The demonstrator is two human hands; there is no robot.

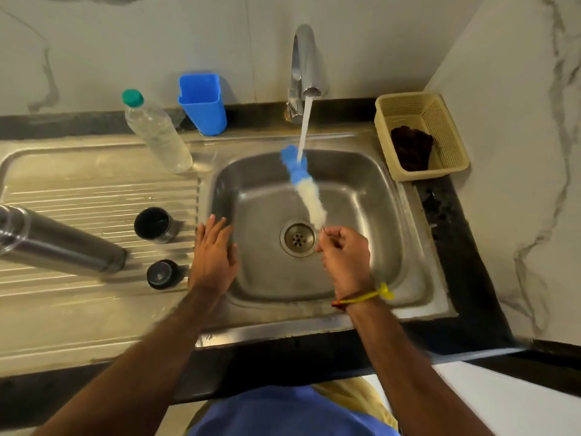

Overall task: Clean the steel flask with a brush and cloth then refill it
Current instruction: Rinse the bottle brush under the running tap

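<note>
Right hand (341,256) curled over the sink (418,234), pinching the thin wire stem of the brush (303,184) at its near end; bristles slanting up and away from the fingers, blue tip under running water from the tap (303,67). Left hand (213,256) flat, fingers straight, resting on the basin's left rim, holding nothing. On the drainboard at left, flask (59,243) lying on its side, well apart from both hands, beside cap (163,274) and cup (154,225). Farther back: bottle (157,133), blue holder (202,103), basket (421,133) with dark cloth (412,152).
</note>
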